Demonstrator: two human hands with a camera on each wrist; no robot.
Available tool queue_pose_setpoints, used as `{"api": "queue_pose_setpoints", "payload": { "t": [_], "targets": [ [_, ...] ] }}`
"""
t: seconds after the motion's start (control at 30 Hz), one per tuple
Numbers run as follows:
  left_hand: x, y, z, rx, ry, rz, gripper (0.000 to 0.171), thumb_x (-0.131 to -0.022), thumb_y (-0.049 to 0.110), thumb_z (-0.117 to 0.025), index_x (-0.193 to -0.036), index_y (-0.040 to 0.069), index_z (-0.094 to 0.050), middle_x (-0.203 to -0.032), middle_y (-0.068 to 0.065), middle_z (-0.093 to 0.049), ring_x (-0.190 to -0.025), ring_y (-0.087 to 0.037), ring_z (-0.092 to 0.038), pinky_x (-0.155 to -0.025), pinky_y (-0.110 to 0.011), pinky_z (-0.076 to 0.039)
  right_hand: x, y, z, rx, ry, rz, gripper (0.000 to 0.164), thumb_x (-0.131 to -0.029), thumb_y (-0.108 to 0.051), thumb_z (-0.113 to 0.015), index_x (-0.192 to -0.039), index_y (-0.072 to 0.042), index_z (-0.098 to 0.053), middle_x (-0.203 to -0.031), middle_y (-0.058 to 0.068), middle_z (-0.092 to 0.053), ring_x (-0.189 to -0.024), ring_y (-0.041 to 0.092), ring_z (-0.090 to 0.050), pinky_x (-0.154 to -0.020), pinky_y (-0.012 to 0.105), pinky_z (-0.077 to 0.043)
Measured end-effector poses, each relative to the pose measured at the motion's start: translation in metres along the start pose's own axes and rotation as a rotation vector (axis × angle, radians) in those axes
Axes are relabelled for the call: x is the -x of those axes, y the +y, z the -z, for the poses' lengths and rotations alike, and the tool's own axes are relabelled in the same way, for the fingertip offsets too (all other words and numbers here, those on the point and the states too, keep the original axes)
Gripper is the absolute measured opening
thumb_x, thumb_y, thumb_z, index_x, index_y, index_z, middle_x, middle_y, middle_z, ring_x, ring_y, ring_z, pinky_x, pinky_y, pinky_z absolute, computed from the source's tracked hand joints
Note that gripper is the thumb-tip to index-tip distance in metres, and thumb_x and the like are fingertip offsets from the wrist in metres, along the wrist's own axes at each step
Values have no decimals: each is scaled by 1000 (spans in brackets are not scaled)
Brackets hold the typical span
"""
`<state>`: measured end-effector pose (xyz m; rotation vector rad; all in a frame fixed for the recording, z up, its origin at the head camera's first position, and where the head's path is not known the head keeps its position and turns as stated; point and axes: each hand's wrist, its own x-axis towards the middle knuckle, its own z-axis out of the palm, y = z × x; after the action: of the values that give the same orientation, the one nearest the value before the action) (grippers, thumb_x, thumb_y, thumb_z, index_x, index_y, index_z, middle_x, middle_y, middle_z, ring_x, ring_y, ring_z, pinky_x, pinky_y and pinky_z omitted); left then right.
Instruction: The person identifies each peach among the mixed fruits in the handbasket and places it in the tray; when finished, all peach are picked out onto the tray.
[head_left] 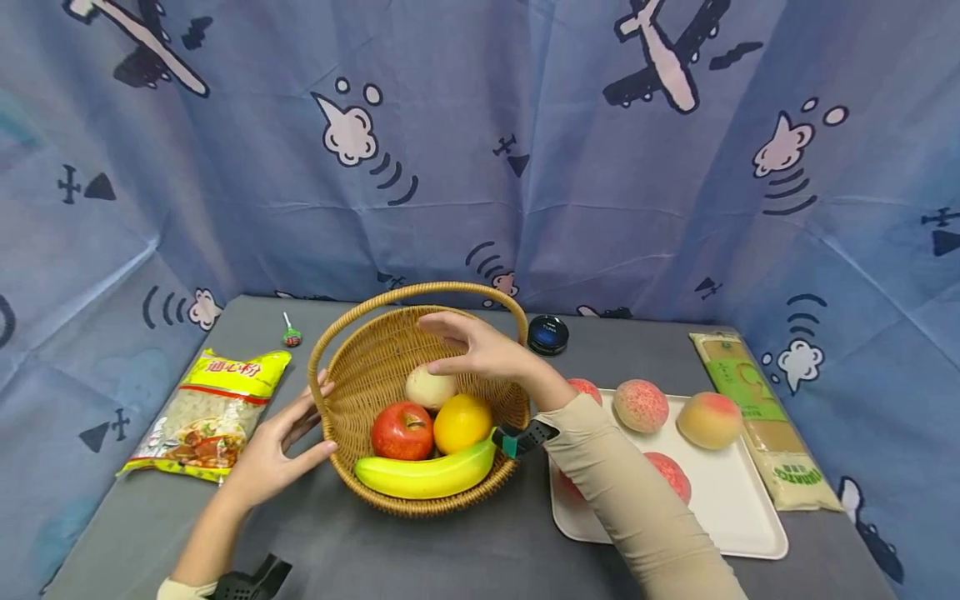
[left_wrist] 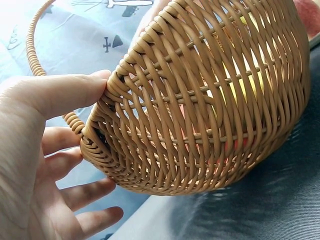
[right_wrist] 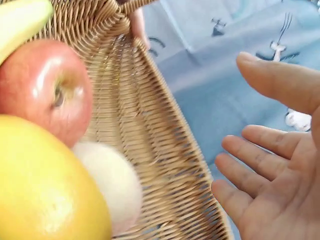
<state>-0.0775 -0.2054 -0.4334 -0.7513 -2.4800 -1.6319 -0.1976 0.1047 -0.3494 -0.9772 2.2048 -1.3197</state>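
A wicker basket (head_left: pixel 427 503) with a tall arched handle holds a red apple (head_left: pixel 402 431), a yellow-orange round fruit (head_left: pixel 462 423), a banana (head_left: pixel 426 476) and a pale round fruit (head_left: pixel 429 388). My left hand (head_left: pixel 276 454) is at the basket's left side. In the left wrist view its thumb (left_wrist: pixel 82 92) touches the woven rim while the spread, nearly straight fingers lie by the handle's base. Over the back right of the basket is my right hand (head_left: pixel 480 348), holding nothing. Its fingers (right_wrist: pixel 260 160) are extended and the thumb is apart, above the pale fruit.
To the right, a white tray (head_left: pixel 738 525) bears several peaches (head_left: pixel 710 419), partly covered by my right sleeve. A green-and-tan packet (head_left: pixel 765 417) lies beyond it. A yellow food bag (head_left: pixel 213 412), a lollipop (head_left: pixel 291 335) and a dark round tin (head_left: pixel 548 334) are also on the grey table.
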Motion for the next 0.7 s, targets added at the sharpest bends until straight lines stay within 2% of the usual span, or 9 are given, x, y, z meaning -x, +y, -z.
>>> {"api": "queue_pose_setpoints", "payload": {
  "t": [0.2, 0.33, 0.47, 0.7],
  "targets": [
    [1, 1, 0, -4, -5, -1, 70, -84, -3, -67, -146, 2, -35, -157, -15, -20, -140, 1, -26, -104, -13, -38, -19, 19, -2, 42, -49, -109, 63, -87, -20, -70, -141, -2, -42, -145, 12, -44, -136, 24, -40, -115, 38, -34],
    [2, 0, 0, -8, 2, 0, 70, -83, -3, -67, -146, 2, -35, -157, -16, -21, -140, 1, -27, -104, -13, -38, -28, 22, -6, 45, -99, -157, 64, -87, -20, -68, -141, -1, -40, -146, 15, -41, -137, 27, -38, -115, 41, -32],
    [1, 0, 0, -16, 6, 1, 70, -83, -2, -68, -145, 2, -36, -156, -16, -21, -139, 1, -27, -104, -13, -38, -32, 23, -8, 59, -134, -205, 64, -87, -20, -69, -141, -1, -41, -145, 16, -43, -136, 31, -38, -114, 44, -34],
    [-1, 3, -1, -40, 23, 8, 69, -82, -1, -70, -144, 2, -39, -153, -21, -26, -137, 5, -29, -103, -12, -39, -32, 34, -12, 150, -193, -290, 63, -87, -22, -68, -142, -3, -42, -144, 10, -45, -134, 24, -41, -113, 37, -37]
  ]
}}
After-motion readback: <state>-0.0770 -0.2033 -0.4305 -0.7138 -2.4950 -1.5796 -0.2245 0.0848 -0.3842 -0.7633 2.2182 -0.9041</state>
